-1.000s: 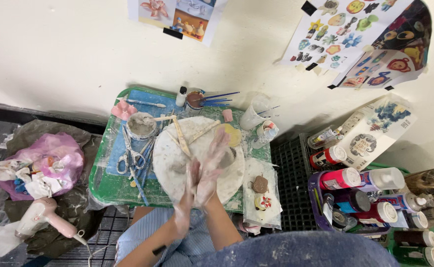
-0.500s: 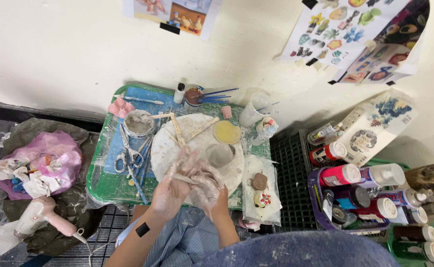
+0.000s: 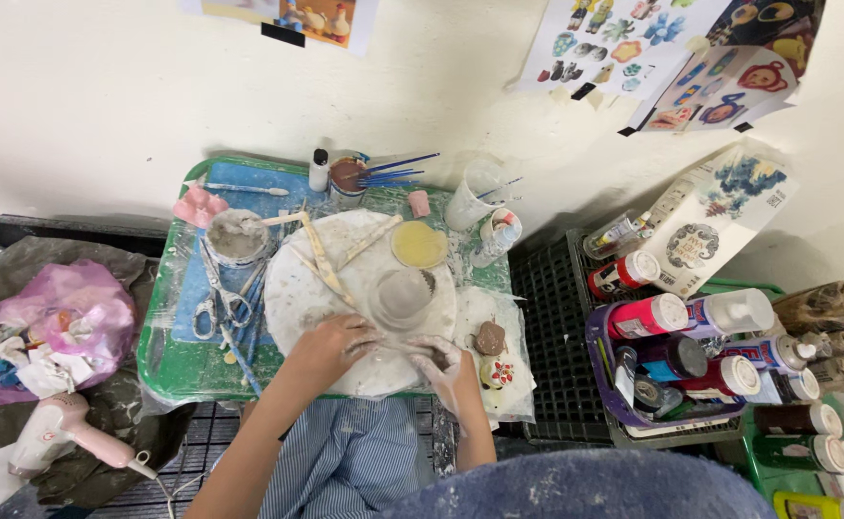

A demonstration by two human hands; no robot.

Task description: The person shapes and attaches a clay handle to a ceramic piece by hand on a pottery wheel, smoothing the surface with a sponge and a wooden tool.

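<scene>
Here, at centre frame, a small grey clay pot [image 3: 403,293] sits on a round white board [image 3: 292,298], just above both hands. The clay-smeared left hand [image 3: 330,344] lies loosely curled on the board; the right hand [image 3: 444,365] appears cupped, its grip unclear. Scissors [image 3: 212,303] lie left; paint bottles [image 3: 691,332] crowd right.

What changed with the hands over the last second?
Both hands drew back from the middle of the white round board to its near edge. The left hand now rests flat there; the right hand presses something small, hidden under its fingers. The clay cup, yellow disc and scissors stayed put.
</scene>
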